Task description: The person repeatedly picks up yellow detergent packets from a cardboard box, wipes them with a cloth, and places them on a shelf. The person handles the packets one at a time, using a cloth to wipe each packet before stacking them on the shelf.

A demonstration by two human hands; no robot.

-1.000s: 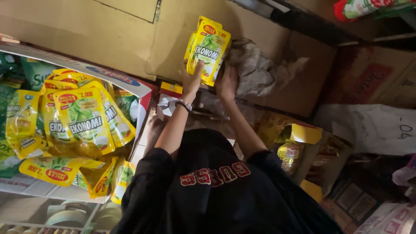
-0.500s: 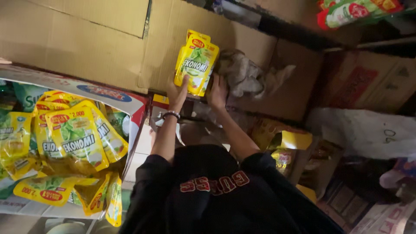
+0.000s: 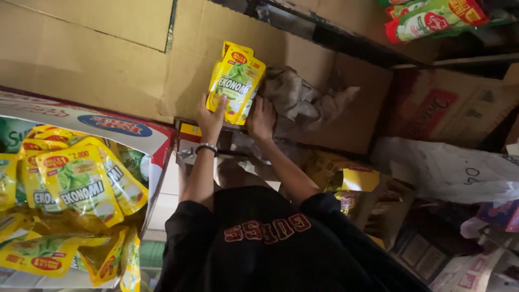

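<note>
Head view, pouches (image 3: 235,81) partly hide right hand (image 3: 260,118)

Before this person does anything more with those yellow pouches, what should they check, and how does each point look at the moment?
1. Grip on the stack: the left hand and the right hand both hold the yellow pouches from below. Ok.
2. Stack squared up: the pouches overlap, but their top corners sit staggered. Not ok.
3. Surface behind: the pouches lie against the flat brown cardboard. Ok.
4. Crumpled brown paper: it bunches right beside the right hand and touches it. Not ok.
5. Open carton to the left: it holds many more yellow pouches; room left inside, cannot tell.
6. Pouch seals: too small to judge. Cannot tell.
</note>
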